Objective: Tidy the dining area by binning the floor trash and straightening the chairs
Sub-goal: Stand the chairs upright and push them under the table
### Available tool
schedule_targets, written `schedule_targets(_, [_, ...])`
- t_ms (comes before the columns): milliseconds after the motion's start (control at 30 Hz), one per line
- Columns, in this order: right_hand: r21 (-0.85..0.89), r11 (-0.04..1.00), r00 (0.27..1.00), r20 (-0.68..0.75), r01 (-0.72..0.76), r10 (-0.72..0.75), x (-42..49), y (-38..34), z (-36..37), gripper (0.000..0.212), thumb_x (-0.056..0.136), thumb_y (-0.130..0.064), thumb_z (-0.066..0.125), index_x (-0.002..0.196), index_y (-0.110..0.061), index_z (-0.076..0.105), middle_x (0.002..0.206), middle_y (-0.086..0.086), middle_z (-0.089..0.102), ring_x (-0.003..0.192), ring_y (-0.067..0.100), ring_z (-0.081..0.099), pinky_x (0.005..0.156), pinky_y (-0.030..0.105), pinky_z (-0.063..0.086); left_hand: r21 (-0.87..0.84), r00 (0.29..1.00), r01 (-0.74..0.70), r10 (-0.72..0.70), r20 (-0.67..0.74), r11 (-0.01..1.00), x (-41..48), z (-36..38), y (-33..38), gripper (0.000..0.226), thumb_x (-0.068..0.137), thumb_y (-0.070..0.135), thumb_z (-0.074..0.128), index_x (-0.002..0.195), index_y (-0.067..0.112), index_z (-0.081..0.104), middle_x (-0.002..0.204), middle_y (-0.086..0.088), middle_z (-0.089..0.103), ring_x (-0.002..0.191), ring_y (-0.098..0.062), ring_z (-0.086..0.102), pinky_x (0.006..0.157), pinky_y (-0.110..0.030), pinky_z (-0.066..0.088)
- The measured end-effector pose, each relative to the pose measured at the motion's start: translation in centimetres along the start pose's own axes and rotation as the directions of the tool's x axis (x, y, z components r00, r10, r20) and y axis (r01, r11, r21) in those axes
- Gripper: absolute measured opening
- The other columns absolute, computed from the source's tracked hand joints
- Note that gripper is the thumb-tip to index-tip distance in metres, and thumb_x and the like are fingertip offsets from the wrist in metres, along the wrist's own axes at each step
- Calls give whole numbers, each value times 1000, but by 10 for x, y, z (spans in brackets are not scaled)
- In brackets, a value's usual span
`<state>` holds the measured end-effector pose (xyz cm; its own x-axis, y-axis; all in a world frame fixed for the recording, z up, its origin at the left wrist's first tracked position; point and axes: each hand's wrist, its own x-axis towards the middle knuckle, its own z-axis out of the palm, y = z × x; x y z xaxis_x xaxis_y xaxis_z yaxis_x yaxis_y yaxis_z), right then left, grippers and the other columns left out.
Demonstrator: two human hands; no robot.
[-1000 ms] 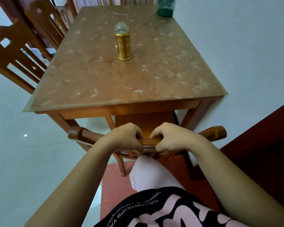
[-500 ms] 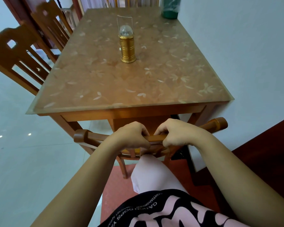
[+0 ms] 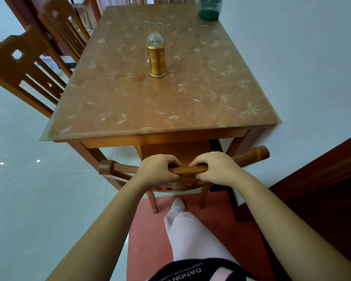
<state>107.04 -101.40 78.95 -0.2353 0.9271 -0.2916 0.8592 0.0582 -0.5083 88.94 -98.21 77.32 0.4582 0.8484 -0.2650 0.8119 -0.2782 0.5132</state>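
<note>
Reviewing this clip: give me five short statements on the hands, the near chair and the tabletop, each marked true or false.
1. Both hands grip the near chair's top rail. True: left hand and right hand are closed on it.
2. The gold lantern lies tipped over. False: it stands upright.
3. The near chair's seat sits under the table edge. True.
4. A green container stands at the table's near left corner. False: far right corner.
5. No other chair is in view. False: two more chairs stand along the left side.

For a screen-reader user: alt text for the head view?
Both hands, left hand and right hand, grip the top rail of a wooden chair at the table end. A gold lantern stands on the table.
</note>
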Motion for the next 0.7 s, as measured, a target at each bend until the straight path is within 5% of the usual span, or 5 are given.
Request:
schedule_targets(233, [-1, 999, 990, -134, 45, -45, 0, 2, 6, 18, 73, -27, 72, 90, -29, 70, 83, -15, 61, 81, 6, 54, 69, 21, 37, -33, 999, 8, -10, -50, 999, -2, 0, 0, 15, 70, 37, 70, 84, 34, 66, 76, 14, 65, 70, -4, 59, 62, -25, 52])
schedule_targets(700, [28, 993, 987, -121, 114, -110, 5, 11, 4, 15, 73, -31, 72, 89, -30, 71, 87, -11, 67, 81, 7, 58, 70, 27, 48, -22, 999, 41, -41, 1, 999, -1, -3, 5, 17, 71, 40, 69, 87, 34, 66, 80, 16, 65, 73, -3, 58, 67, -24, 52])
